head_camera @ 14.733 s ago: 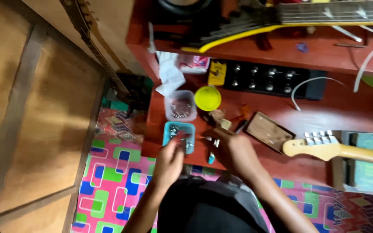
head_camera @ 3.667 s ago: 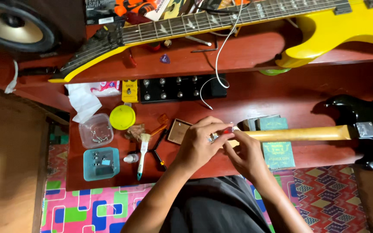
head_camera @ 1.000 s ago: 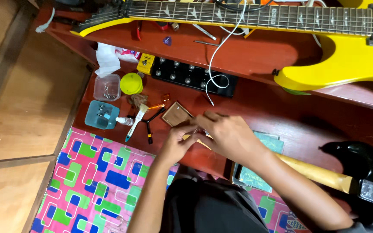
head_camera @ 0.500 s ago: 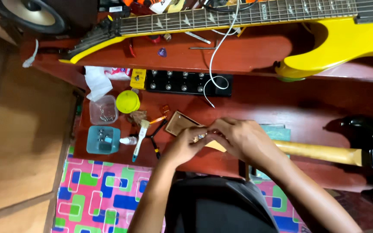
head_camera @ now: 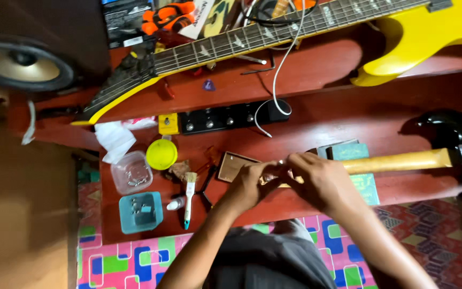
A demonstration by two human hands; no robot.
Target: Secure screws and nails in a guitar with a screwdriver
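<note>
This looks like a small guitar repair workshop. A yellow electric guitar lies across the far shelf of a red wooden workbench, with a black guitar on the right. A black pedal unit, a brush and tubs of small metal parts sit left of centre. A loudspeaker stands far left.

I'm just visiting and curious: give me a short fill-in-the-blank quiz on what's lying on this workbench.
1. Both hands, left hand and right hand, meet at the head end of the pale guitar neck, whose body is ____.
2. The guitar on the upper shelf is ____.
3. The round lid beside the clear tub is ____.
4. The small brush lies right of the ____ tray.

Missing words: black; yellow; yellow; blue
</note>
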